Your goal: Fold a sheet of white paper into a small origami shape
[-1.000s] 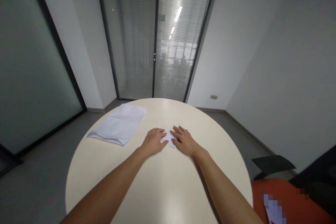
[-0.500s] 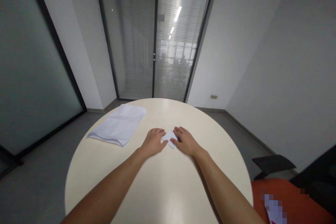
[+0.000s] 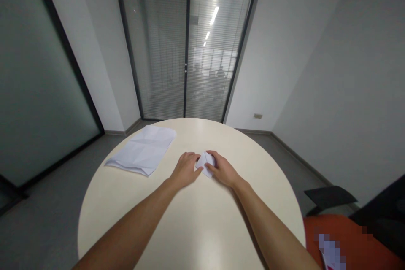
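Observation:
A small folded piece of white paper [image 3: 205, 163] lies between my two hands near the middle of the round table [image 3: 202, 215]. My left hand [image 3: 187, 168] grips its left side, the thumb on the near edge and the fingers at the far left. On the right side, my right hand [image 3: 223, 169] holds it with the thumb on top and the fingers curled behind the far edge. Creases cross the paper's face. Its underside and right edge are hidden by my fingers.
A stack of larger creased white paper sheets [image 3: 142, 149] rests at the table's far left. An orange chair [image 3: 354, 244] with a black armrest [image 3: 330, 197] stands at the lower right. Beyond the table are glass doors [image 3: 186, 50] with blinds.
My right fingers have curled from lying flat over the paper to gripping behind its far edge. More of the paper's face now shows. My left hand has barely moved.

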Demonstrator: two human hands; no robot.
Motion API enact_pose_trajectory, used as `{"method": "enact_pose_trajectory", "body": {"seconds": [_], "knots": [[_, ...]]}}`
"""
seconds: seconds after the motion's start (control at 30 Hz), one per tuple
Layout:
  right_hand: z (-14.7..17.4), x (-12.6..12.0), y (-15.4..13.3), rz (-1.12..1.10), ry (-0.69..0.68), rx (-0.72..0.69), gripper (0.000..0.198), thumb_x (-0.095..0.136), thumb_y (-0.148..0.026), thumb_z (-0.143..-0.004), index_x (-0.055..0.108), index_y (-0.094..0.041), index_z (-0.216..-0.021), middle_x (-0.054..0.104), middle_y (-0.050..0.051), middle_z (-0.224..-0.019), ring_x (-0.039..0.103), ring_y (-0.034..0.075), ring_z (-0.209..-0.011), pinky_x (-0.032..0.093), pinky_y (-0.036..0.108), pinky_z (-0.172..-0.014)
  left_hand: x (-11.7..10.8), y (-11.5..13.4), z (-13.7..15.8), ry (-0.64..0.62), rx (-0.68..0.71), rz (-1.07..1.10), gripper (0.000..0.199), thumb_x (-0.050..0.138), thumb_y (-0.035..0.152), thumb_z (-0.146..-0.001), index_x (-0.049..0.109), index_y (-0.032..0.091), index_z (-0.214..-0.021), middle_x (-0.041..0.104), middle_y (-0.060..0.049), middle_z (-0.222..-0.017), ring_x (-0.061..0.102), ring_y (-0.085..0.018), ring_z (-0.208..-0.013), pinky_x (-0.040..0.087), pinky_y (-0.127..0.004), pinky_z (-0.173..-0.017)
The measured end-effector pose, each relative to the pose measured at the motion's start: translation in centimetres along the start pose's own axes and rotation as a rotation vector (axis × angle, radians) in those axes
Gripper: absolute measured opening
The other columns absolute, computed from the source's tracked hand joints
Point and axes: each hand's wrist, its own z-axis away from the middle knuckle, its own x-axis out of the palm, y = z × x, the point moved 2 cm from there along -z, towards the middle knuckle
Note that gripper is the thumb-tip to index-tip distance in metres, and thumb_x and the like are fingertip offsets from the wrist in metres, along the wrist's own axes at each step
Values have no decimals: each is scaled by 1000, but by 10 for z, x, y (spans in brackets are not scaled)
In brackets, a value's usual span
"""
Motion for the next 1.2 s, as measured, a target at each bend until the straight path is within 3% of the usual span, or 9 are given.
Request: {"method": "enact_pose_trajectory", "body": {"seconds": [0.2,0.5,0.73,1.2], "knots": [[-2,-3,-6,30,56,-97,40,56,-25,-94,54,-23,-134,65,10,-132,61,24,-116,46,41,-102,-4,1,-4,84,0,25,23,64,22,-89,61,19,-112,69,-7,-105,60,-25,-101,47,-43,-97],[-3,-12,-18,146,143,-172,26,49,-31,-100,65,-24,-119,73,8,-114,65,24,-102,46,41,-93,-13,8,-5,160,30,22,14,49,23,-98,63,20,-99,69,-6,-96,61,-23,-95,47,-40,-93],[-3,-13,-23,174,172,-227,18,52,-32,-100,67,-24,-106,73,6,-101,64,23,-96,45,39,-88,-18,14,-5,140,74,35,16,48,25,-101,64,21,-104,71,-4,-100,63,-21,-98,46,-37,-93],[-2,-14,-27,213,166,-253,20,53,-36,-101,70,-26,-103,74,6,-103,64,24,-98,45,40,-89,-19,13,-3,133,33,42,16,50,26,-101,66,24,-102,70,-3,-101,62,-19,-99,49,-33,-91]]}}
